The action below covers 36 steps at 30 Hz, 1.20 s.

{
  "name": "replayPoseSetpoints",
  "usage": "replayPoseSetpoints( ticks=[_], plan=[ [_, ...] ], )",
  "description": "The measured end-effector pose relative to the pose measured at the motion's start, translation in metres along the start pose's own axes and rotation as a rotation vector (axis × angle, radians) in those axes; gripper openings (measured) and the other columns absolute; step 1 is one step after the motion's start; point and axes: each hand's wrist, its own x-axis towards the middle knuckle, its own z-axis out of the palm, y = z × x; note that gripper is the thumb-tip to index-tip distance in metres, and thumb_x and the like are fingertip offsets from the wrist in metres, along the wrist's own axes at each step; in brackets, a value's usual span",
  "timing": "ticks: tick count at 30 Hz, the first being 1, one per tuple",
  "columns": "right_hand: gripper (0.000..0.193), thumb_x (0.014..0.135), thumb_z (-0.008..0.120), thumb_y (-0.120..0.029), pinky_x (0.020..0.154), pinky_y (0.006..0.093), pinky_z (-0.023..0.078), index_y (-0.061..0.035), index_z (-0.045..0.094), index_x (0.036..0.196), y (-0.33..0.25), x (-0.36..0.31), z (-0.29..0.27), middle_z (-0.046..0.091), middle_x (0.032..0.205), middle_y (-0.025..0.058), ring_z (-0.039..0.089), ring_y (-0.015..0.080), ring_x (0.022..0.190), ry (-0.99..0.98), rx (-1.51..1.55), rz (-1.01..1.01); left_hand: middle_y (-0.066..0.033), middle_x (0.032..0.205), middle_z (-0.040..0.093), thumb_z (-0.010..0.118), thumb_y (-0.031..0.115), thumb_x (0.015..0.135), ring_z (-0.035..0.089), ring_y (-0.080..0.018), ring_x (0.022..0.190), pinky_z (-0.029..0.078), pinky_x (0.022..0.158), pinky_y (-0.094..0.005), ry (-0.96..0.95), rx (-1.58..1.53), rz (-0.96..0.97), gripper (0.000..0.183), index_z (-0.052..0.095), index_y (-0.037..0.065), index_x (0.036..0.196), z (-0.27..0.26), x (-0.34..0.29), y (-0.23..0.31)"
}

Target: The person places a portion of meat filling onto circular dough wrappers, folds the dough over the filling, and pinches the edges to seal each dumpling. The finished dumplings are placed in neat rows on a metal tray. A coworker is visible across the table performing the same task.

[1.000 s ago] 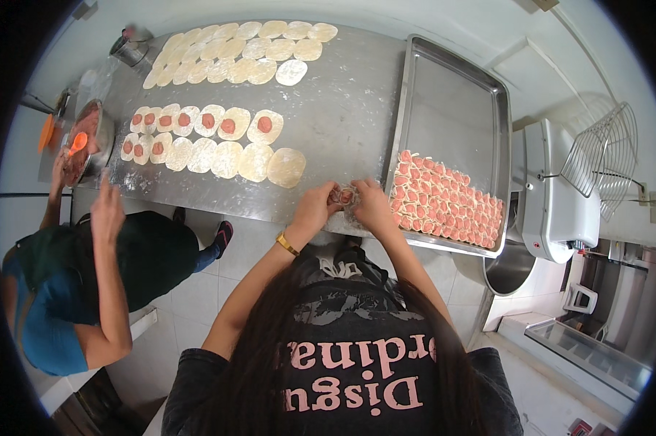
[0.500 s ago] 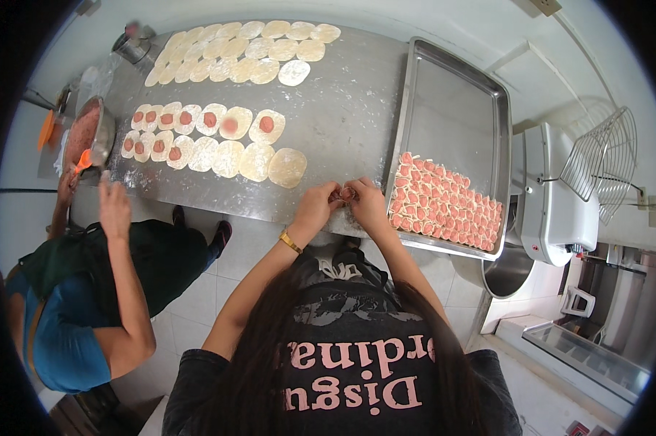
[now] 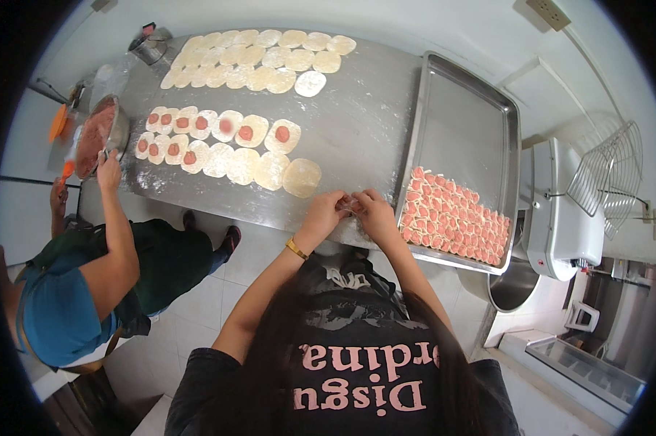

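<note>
My left hand (image 3: 324, 217) and my right hand (image 3: 377, 217) meet over the table's near edge, fingers pinched together around a small dumpling (image 3: 350, 206). Its pale wrapper shows between my fingertips; the rest is hidden. Left of my hands lie two rows of round dough wrappers (image 3: 301, 178), many with a pink dab of meat filling (image 3: 282, 134) on top. Beside my right hand, a metal tray (image 3: 414, 131) holds tightly packed open-topped dumplings (image 3: 455, 221) in its near part.
Plain wrappers (image 3: 275, 57) lie in rows at the back of the steel table (image 3: 364, 109). At left, a co-worker's hand (image 3: 109, 171) grips a bowl of meat filling (image 3: 95, 138); the other holds an orange spatula (image 3: 68, 171). A white machine (image 3: 560, 211) stands beyond the tray.
The view has shifted slightly. My hands stay together, still pinching the dumpling. The co-worker's nearer hand has moved to the bowl's rim, and the orange spatula is now outside the bowl.
</note>
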Motion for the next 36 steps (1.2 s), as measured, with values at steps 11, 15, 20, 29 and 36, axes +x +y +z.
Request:
replayPoseSetpoints(
  ticks=[11, 15, 20, 29, 36],
  plan=[
    [0.026, 0.071, 0.063, 0.006, 0.069, 0.0313, 0.053, -0.0048, 0.065, 0.095, 0.017, 0.0, -0.068, 0.063, 0.096, 0.0082, 0.063, 0.0222, 0.086, 0.102, 0.364, 0.183, -0.0221, 0.073, 0.063, 0.067, 0.01, 0.071, 0.062, -0.0378, 0.074, 0.048, 0.069, -0.0443, 0.446, 0.536, -0.212, 0.013, 0.063, -0.002, 0.071, -0.128, 0.085, -0.056],
    [0.033, 0.072, 0.065, 0.005, 0.064, 0.0242, 0.051, -0.0056, 0.066, 0.103, 0.072, -0.006, -0.164, 0.066, 0.091, 0.0062, 0.06, 0.0115, 0.071, 0.297, 0.366, 0.369, -0.0182, 0.073, 0.06, 0.07, 0.01, 0.068, 0.062, -0.0335, 0.071, 0.047, 0.066, -0.0395, 0.46, 0.527, -0.256, 0.022, 0.054, -0.005, 0.073, -0.126, 0.092, -0.049],
    [0.038, 0.062, 0.073, -0.005, 0.064, 0.0299, 0.05, -0.0091, 0.069, 0.1, 0.156, -0.013, -0.245, 0.067, 0.077, 0.0065, 0.063, 0.0174, 0.068, 0.455, -0.027, 0.586, -0.0136, 0.071, 0.063, 0.065, 0.011, 0.072, 0.06, -0.0256, 0.066, 0.048, 0.066, -0.0366, 0.462, 0.304, -0.235, 0.015, 0.062, -0.003, 0.075, -0.129, 0.095, -0.072],
    [0.028, 0.063, 0.065, -0.005, 0.07, 0.035, 0.051, -0.0078, 0.069, 0.091, 0.209, -0.013, -0.246, 0.066, 0.077, 0.0137, 0.065, 0.0282, 0.073, 0.158, -0.253, 0.396, -0.0069, 0.106, 0.056, 0.059, 0.013, 0.085, 0.057, -0.0197, 0.1, 0.05, 0.086, -0.0318, 0.433, -0.936, -0.436, 0.022, 0.049, 0.006, 0.103, -0.128, 0.104, -0.073],
    [0.028, 0.066, 0.064, -0.005, 0.071, 0.0358, 0.052, -0.0065, 0.07, 0.093, 0.205, -0.018, -0.254, 0.067, 0.084, 0.017, 0.067, 0.0281, 0.078, -0.026, -0.324, 0.323, -0.0097, 0.112, 0.057, 0.052, 0.014, 0.09, 0.058, -0.0191, 0.101, 0.052, 0.087, -0.0298, 0.343, -1.143, -0.342, 0.027, 0.05, -0.001, 0.112, -0.104, 0.089, -0.039]
  ],
)
